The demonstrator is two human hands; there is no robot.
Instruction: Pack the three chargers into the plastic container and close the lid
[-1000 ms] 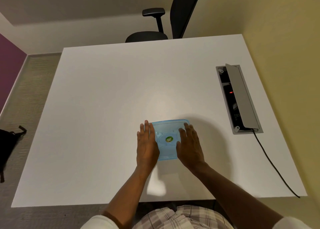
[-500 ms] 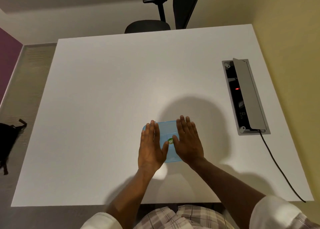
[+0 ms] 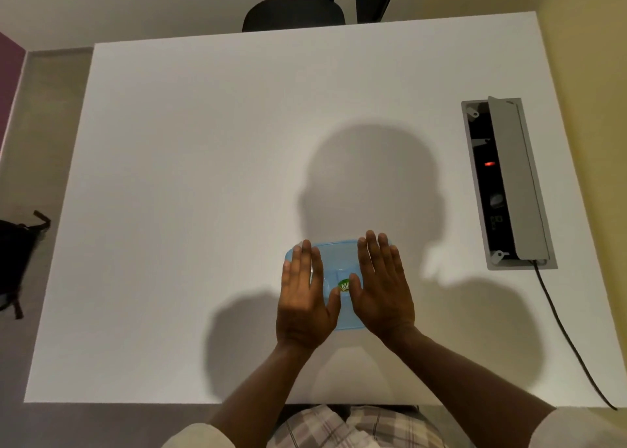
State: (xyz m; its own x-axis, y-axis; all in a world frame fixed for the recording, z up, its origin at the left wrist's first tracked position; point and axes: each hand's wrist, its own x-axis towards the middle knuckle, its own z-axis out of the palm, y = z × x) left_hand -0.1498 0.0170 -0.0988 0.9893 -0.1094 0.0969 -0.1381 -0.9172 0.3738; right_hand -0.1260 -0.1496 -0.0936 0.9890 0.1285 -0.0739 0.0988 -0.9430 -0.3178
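Left hand [image 3: 303,298] lay flat, fingers [image 3: 307,257] spread and gripping nothing, on the blue plastic container [image 3: 334,257] near the worktop's [image 3: 190,183] front edge. Right hand [image 3: 381,293] was flat on the lid [image 3: 339,267] too, likewise unclenched.

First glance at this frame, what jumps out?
Two flat hands, left hand and right hand, lie palms down on a blue plastic container with its lid on, near the front middle of the white table. A green round sticker peeks out between the thumbs. At the right edge of the table an open grey power socket box shows a small red light, with a black cable trailing toward the front.
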